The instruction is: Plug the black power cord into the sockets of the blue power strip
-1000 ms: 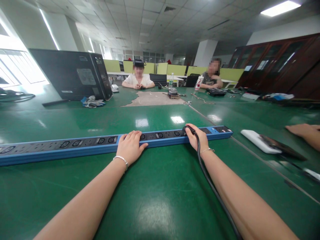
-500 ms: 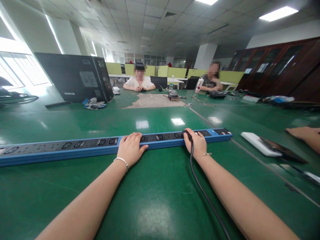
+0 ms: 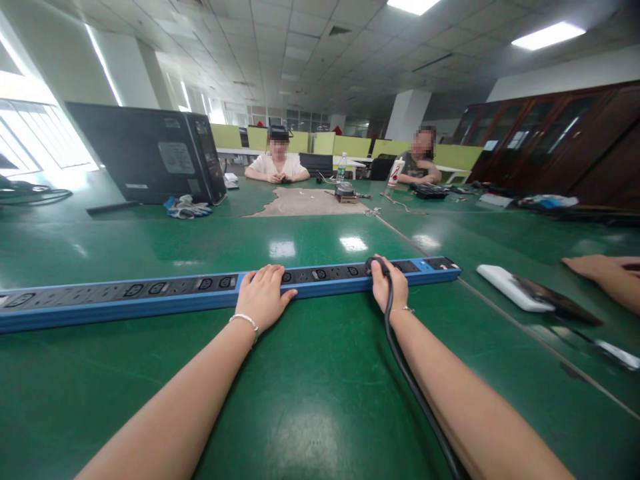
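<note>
A long blue power strip with black sockets lies across the green table. My left hand rests on its middle, fingers over the top and thumb along the near side, gripping the strip. Toward the strip's right end, my right hand is closed around a black plug, which sits at a socket; whether it is fully seated cannot be seen. From the plug a black cable runs down over my wrist side toward the bottom edge.
A white device and a dark phone-like object lie at right, near another person's hand. A black computer case and gloves stand back left. Two people sit across the green table.
My right hand has shifted its hold slightly, and more of the plug and cable shows. My left hand stays on the strip. The view has moved a little.
</note>
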`<state>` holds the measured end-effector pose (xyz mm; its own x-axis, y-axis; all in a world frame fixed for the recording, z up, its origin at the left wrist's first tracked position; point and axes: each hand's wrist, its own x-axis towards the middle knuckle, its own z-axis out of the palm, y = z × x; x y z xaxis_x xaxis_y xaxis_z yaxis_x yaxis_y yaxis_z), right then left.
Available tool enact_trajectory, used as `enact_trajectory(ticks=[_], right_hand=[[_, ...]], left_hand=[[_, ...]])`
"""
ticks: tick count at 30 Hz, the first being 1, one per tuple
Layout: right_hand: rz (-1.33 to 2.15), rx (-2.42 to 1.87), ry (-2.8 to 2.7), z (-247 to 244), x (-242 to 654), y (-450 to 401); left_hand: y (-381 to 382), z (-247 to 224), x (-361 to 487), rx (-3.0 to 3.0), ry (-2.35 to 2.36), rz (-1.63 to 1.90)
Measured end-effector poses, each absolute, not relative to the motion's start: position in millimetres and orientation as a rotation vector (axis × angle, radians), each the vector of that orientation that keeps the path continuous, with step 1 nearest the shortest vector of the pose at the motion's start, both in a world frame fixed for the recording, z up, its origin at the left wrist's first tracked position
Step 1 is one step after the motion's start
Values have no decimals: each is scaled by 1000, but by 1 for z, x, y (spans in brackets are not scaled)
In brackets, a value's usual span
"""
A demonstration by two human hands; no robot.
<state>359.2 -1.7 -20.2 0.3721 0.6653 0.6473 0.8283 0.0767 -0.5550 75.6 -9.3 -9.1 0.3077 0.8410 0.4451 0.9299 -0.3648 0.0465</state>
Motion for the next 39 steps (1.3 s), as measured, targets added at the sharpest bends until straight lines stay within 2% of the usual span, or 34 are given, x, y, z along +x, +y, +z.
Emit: enact_trajectory(ticks=[3,9,15,18,28,39], right_hand=[[-98,-1542,-1225,-11,350,-4],[88,-1400,-1570,-7,309,-6],[175,-1399,-1687,-1,264,-9],[137,-1455,-1731,3,244,-8],[-300,-1590,-1818,3,220,-12],[-134,-1752,-1749,9,222,-11]], left_hand=[[-9,-9,76,-2361,-1624,-606],[-9,-10,75,-2368,-1629,-617],[-10,-9,76,-2368,-1624,-644],[-11,-8,77,-2380,-1642,-642],[-9,-10,75,-2373,-1611,-674],[-9,-10,76,-2381,-1603,-695]])
